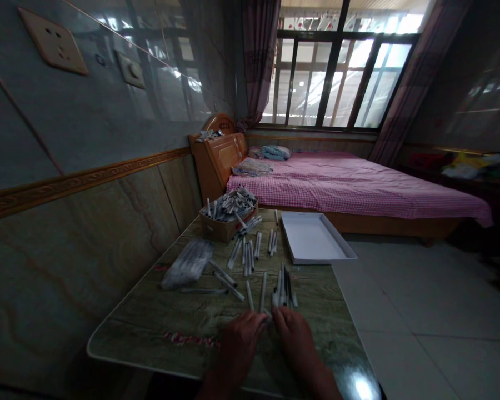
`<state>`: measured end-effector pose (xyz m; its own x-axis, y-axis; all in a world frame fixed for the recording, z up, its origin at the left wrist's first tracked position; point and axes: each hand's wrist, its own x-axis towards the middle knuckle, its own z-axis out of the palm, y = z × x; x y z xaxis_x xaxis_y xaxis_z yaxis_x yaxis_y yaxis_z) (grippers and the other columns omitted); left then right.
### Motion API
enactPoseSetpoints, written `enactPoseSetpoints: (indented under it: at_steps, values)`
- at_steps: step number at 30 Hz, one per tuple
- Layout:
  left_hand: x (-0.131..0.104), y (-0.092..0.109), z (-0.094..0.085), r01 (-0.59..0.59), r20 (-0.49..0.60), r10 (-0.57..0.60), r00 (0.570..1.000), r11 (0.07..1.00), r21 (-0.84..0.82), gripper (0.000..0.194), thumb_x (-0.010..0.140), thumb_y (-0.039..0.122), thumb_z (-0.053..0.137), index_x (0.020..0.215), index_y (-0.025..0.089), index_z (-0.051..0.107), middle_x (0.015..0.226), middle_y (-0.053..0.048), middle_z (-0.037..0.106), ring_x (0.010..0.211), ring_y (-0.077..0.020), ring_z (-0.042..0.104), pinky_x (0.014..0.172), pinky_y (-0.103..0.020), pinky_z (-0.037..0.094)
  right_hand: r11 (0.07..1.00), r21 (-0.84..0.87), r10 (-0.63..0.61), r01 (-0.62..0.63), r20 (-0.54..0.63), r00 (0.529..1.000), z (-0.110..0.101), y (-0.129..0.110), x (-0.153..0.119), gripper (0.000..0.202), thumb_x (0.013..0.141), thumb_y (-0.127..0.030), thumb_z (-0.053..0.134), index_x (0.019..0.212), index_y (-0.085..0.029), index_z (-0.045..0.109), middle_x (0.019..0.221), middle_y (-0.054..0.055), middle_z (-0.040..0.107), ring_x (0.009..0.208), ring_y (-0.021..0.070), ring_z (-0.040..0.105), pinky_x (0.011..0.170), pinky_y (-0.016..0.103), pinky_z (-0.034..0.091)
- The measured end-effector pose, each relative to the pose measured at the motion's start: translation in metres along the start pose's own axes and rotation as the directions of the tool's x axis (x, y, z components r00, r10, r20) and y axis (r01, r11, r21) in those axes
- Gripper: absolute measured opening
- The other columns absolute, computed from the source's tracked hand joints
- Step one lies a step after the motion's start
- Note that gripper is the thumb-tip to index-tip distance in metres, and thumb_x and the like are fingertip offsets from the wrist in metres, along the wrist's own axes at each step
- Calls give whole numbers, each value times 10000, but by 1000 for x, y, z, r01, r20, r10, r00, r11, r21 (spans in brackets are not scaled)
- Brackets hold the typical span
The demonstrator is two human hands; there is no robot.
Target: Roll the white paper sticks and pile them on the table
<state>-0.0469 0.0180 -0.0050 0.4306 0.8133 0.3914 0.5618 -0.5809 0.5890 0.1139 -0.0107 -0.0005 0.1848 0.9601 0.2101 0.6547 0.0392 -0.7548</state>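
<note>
Just beyond curled fingers lay pens (pixel 263 293); left hand (pixel 238 336) and right hand (pixel 294 331) nearly met, exact grasp unclear. Light fingertip pinch, barrels parallel, judged best. Farther ahead: white tray (pixel 312 236), pen-filled carton (pixel 217 230). Leftward of fingers: plastic bag (pixel 189 264).

Slim white pens (pixel 263 291) lie in loose groups on the table (pixel 150 328).

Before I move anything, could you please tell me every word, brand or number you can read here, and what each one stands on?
No text can be read.
Red marks on the table: too blurred to tell whether they are writing.
Pens: any print is too small to read.
Plastic bag and white tray: no legible lettering.
</note>
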Motion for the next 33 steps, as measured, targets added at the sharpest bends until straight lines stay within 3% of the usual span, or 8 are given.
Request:
enactPoseSetpoints:
  at_steps: [5,9,16,20,23,28,33]
  values:
    - [2,-2,-2,25,70,-16,997,991,-133,188,948,286,546,983,297,731,908,-45,784,800,-222,744,687,-274,503,997,47,-62,63,-22,998,-1,9,-1,388,947,-471,423,682,-223,559,652,-4,598,608,140,559,591,229,376]
    - [2,-3,-1,105,29,-101,994,976,-189,132,917,305,593,960,291,717,898,-48,785,792,-234,739,687,-286,498,978,204,-59,47,51,997,-7,12,-2,233,935,-390,472,826,-223,593,797,-1,636,753,151,614,694,224,444]
    - [-2,-7,4,129,27,-126,992,974,-186,63,886,253,635,895,279,691,852,-41,767,788,-242,729,708,-301,484,990,139,-5,9,-34,999,-1,19,-5,371,932,-500,474,693,-232,566,679,-9,613,645,163,592,630,247,427]
    - [-3,-7,4,150,18,-149,989,967,-204,59,875,256,647,891,279,699,843,-43,763,784,-243,722,701,-300,486,971,234,-54,44,36,998,-4,19,-5,310,934,-478,478,850,-226,638,789,10,669,750,176,644,692,247,477]
    - [-2,-5,3,158,-8,-165,986,956,-245,49,856,283,677,883,283,717,830,-44,765,772,-240,717,698,-296,497,973,229,-31,28,12,999,-6,18,-5,335,950,-498,452,934,-230,652,871,30,692,820,186,657,749,260,492]
    - [-2,-6,4,121,-28,-131,991,969,-216,65,875,257,651,895,275,711,826,-44,762,757,-231,716,690,-292,499,994,108,-18,19,-7,1000,-3,19,-6,456,950,-579,423,707,-237,602,686,5,622,648,168,606,641,248,457]
    - [-2,-4,3,110,-20,-115,993,978,-179,87,870,223,653,911,281,704,840,-37,763,777,-235,723,698,-296,491,971,225,-83,76,25,996,-5,17,-7,325,955,-490,468,942,-235,670,902,29,692,853,182,659,768,255,494]
